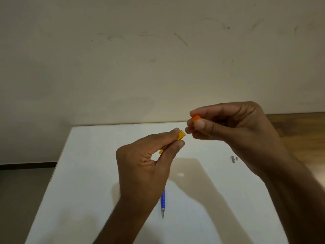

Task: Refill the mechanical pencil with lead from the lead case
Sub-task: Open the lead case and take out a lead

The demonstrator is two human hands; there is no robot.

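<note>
Lead case (181,135), translucent yellow-orange, is held in the air above the middle of the white bench (91,173), its open mouth turned toward the right hand (233,127). With the cap off and the mouth pointing sideways, a slight tip downward would probably let the thin leads slide out and scatter or snap on the bench; a hard squeeze on the light plastic could also make it twist in the grip. No lead is visible, too fine to tell here.

Left hand (146,166) has its fingers (180,143) closed narrowly on the case, thumb and forefinger pinching it near the mouth. The right hand's fingertips (199,124) are pinched tight on the small orange cap (196,118), just beside the case mouth but apart from it; dropped, it could roll away.

Mechanical pencil (163,202), blue, lies on the bench toward the near edge, partly behind the left wrist, untouched. Two small metal parts (233,159) lie near the right edge; whether they belong to the pencil I cannot tell.
</note>
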